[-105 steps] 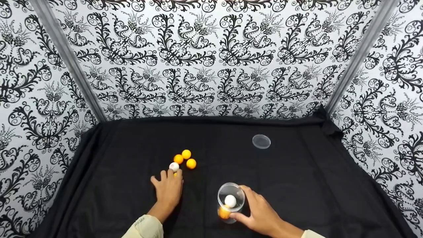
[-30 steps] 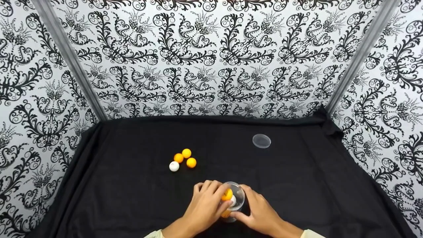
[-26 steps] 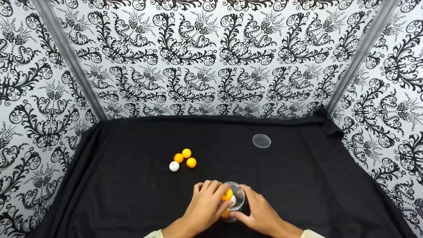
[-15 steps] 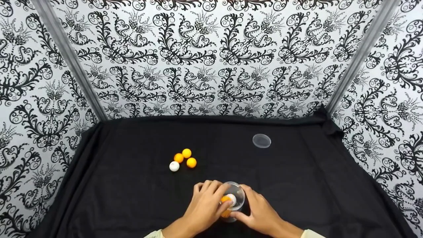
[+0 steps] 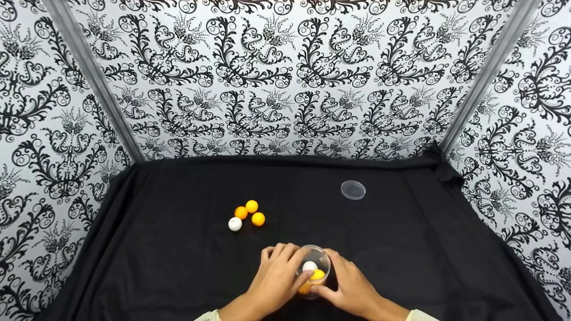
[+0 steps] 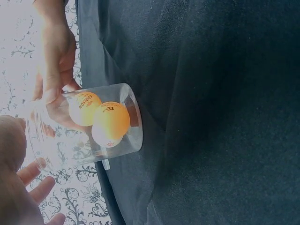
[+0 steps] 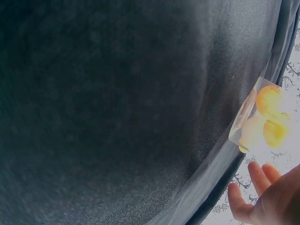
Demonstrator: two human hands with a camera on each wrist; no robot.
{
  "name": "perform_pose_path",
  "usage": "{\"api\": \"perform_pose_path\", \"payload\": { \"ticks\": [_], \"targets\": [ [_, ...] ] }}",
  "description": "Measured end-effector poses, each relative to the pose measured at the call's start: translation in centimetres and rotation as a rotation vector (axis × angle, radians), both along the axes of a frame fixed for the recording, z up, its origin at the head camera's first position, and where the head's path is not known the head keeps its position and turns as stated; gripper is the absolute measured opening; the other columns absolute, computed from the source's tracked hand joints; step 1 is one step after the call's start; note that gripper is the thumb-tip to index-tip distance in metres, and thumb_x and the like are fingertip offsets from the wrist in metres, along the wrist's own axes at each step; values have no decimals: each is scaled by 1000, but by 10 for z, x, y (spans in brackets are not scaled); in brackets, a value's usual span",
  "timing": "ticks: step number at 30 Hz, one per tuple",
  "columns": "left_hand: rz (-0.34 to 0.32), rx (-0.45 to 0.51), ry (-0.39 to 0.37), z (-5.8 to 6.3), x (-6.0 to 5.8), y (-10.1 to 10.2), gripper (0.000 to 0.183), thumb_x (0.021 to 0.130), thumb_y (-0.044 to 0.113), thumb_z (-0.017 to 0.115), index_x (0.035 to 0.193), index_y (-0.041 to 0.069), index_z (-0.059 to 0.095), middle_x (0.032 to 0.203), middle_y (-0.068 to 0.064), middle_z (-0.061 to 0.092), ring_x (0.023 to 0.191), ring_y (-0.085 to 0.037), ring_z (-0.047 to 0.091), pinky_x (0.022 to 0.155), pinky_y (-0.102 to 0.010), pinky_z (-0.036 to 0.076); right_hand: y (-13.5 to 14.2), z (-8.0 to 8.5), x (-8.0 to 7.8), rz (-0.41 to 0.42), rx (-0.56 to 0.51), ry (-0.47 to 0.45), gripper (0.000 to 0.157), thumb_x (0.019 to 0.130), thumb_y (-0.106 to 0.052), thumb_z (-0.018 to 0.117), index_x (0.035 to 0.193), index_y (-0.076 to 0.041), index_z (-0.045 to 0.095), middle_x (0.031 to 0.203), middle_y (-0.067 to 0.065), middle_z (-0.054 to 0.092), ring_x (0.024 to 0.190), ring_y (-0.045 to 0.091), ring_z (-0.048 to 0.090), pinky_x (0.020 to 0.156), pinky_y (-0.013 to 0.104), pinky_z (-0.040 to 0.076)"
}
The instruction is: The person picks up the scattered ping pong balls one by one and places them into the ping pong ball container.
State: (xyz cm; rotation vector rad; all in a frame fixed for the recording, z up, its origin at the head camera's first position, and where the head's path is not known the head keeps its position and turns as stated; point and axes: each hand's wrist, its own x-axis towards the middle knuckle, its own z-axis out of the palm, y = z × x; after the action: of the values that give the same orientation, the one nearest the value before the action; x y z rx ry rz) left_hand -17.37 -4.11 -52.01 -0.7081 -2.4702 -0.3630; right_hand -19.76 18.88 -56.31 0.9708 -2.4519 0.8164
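A clear plastic jar [image 5: 322, 255] stands on the black cloth, its mouth up, with white and orange table tennis balls inside. A white ball [image 5: 309, 266] lies beside a brighter orange ball [image 5: 317, 274] near the top. Orange balls [image 6: 111, 123] show through its wall in the left wrist view. My right hand [image 5: 352, 285] grips the jar near the rim, thumb in front and fingers behind. Over the left side of the mouth is my left hand [image 5: 277, 278], fingers loosely bent, no ball held; in the left wrist view the left fingertips [image 6: 41, 190] are spread beside the rim.
Three orange balls [image 5: 258, 219] and a white ball [image 5: 235, 224] are grouped on the black cloth [image 5: 178, 249], left of the jar. A clear round lid [image 5: 353, 190] lies at the back right. Patterned white walls [image 5: 285, 89] enclose the back and sides.
My left hand has brought an orange ball from the group to the jar and let it go; it has dropped inside beside the white one. The right hand has stayed on the jar.
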Motion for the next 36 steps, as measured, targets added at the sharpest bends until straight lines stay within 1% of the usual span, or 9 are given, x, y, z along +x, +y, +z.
{"api": "perform_pose_path", "payload": {
  "ticks": [4, 9, 12, 16, 19, 23, 26, 30, 36],
  "targets": [
    [-5, -1, -19, 1, 0, 0, 39, 96, 49, 64, 127, 25, 62, 112, 9, 62, 103, -13, 57, 87, -45, 45, 0, 0, 0, -2, 1, 7, 82, 81, -52, 82, 141, -8, 49, 126, 6, 69, 106, 21, 71, 86, 40, 58],
    [-15, 5, -69, 4, -1, -2, 40, 98, 52, 61, 127, 25, 61, 114, 8, 61, 104, -13, 56, 89, -46, 45, 0, 0, 0, -4, 1, 18, 82, 80, -51, 83, 141, -10, 49, 126, 4, 69, 107, 20, 71, 87, 40, 58],
    [-28, 23, -77, 5, -3, -3, 40, 98, 53, 61, 127, 25, 61, 115, 8, 61, 105, -13, 56, 89, -47, 45, 1, 0, -1, -8, 2, 22, 81, 79, -51, 84, 141, -10, 49, 125, 4, 69, 108, 19, 71, 87, 39, 59],
    [-43, 64, -57, 6, -9, -5, 38, 100, 48, 60, 129, 25, 61, 117, 7, 62, 106, -14, 58, 90, -48, 45, 1, -1, -1, -6, 3, 57, 81, 80, -53, 83, 139, -8, 51, 124, 5, 70, 107, 19, 71, 86, 39, 59],
    [-29, 102, -53, 5, -17, -9, 35, 102, 44, 57, 131, 24, 62, 120, 8, 64, 106, -14, 59, 90, -49, 44, 0, -2, -2, 9, -5, 81, 81, 81, -52, 82, 139, -6, 51, 124, 6, 69, 106, 20, 71, 85, 40, 59],
    [42, 136, -53, 3, -36, -14, 31, 102, 37, 57, 128, 22, 64, 118, 6, 66, 106, -17, 60, 89, -49, 43, 0, -3, -3, 21, -30, 78, 79, 81, -52, 82, 138, -6, 52, 124, 7, 69, 106, 20, 71, 86, 40, 59],
    [117, 132, -60, -2, -53, -21, 31, 102, 38, 57, 126, 20, 66, 116, 3, 66, 107, -21, 60, 87, -49, 42, 0, -3, -3, 10, -30, 52, 79, 81, -54, 81, 137, -6, 53, 124, 7, 69, 107, 19, 71, 87, 40, 59],
    [217, 101, -82, -13, -75, -32, 34, 102, 41, 56, 127, 20, 66, 118, -1, 66, 111, -26, 59, 87, -54, 42, 1, -2, -3, -4, -11, 18, 80, 81, -57, 80, 139, -8, 52, 126, 5, 69, 109, 18, 70, 89, 40, 58],
    [346, 37, -101, -28, -102, -45, 33, 96, 36, 67, 126, 22, 65, 118, -6, 65, 112, -32, 56, 88, -64, 41, 0, -3, -2, -16, -7, 1, 80, 80, -57, 81, 139, -11, 51, 127, 2, 69, 110, 17, 70, 90, 39, 58]
  ]
}}
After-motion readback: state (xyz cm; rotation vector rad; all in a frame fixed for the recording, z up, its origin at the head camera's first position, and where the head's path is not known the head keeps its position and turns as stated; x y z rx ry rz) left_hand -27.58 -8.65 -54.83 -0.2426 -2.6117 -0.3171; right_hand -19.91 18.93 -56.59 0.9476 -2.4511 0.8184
